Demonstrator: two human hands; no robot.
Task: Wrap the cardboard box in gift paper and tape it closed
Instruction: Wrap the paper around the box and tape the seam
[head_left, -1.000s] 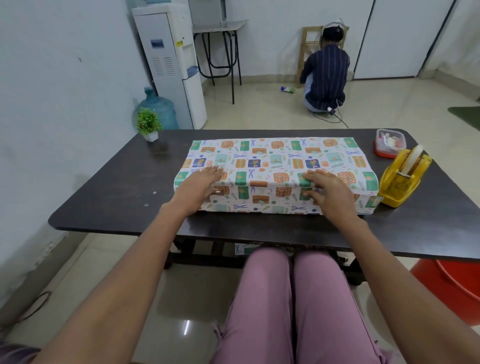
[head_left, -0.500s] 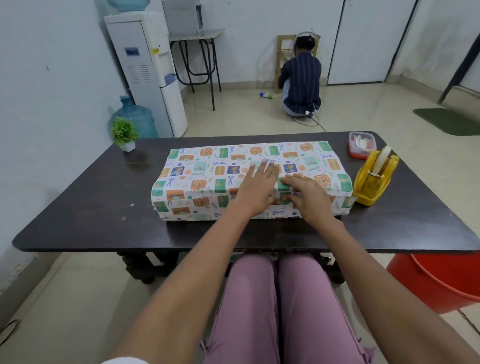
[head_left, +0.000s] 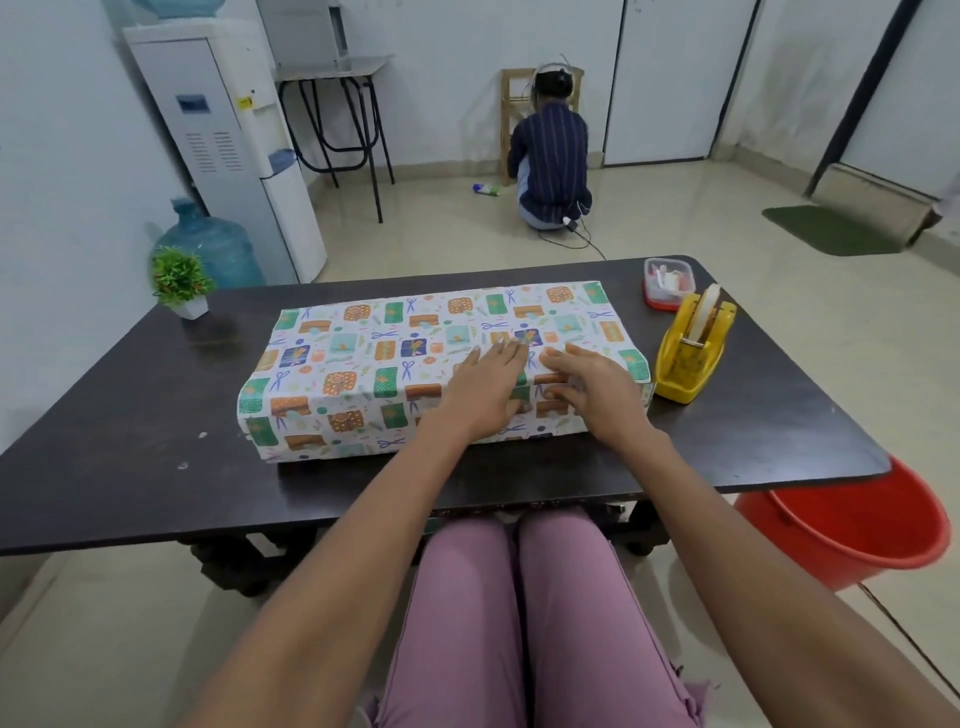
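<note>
Small green potted plant in white pot at 10 o'clock on dark rectangular tabletop. Flat rectangular box wrapped in white gift paper w/ green, orange & blue print lies mid-tabletop, long side L-R. Left hand flat on box's right half, fingers straight, pressing paper. Right hand just beside it at 3 o'clock, fingers slightly bent, resting on paper. Yellow plastic tape dispenser touching box's right end; clear lidded container w/ red base at 12 o'clock of it.
</note>
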